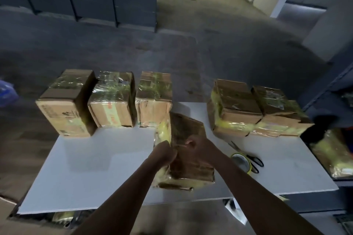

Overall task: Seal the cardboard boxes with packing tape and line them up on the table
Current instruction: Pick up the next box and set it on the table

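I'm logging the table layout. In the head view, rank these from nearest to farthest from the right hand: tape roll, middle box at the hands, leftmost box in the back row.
1. Middle box, centre, touching the right hand.
2. Tape roll, just to the right.
3. Leftmost box, far back left.

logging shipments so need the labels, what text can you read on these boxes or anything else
Far-left box: dark print on its front, too blurred to read.
Second box: red print on its front, too blurred to read.
Held box: no text shows.
No other text in view.
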`<control>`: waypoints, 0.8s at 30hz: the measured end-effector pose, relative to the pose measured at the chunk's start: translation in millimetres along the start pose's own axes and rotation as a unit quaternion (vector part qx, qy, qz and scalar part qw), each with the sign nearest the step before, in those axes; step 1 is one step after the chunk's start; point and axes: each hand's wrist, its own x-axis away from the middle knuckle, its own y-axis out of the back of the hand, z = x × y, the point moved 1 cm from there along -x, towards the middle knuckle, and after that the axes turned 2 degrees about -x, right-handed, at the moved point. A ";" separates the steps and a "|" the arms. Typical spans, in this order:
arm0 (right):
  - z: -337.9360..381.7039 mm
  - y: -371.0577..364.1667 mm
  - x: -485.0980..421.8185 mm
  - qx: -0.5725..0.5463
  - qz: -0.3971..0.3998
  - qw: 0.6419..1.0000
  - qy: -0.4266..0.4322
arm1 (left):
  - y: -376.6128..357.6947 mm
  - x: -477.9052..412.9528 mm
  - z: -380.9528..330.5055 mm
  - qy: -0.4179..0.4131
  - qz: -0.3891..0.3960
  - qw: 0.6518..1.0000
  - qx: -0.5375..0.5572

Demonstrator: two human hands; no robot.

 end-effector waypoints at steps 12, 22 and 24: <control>-37.9 -15.9 1.0 -0.021 -0.043 0.977 -0.206 | -0.3 -18.2 59.8 0.086 0.052 0.966 0.239; -41.8 -3.6 -9.9 0.009 0.052 0.986 -0.160 | -4.3 -28.3 44.0 0.085 -0.056 0.978 0.185; -46.7 -1.1 -12.3 -0.002 0.062 0.984 -0.168 | -5.7 -28.0 42.7 0.091 -0.070 0.977 0.179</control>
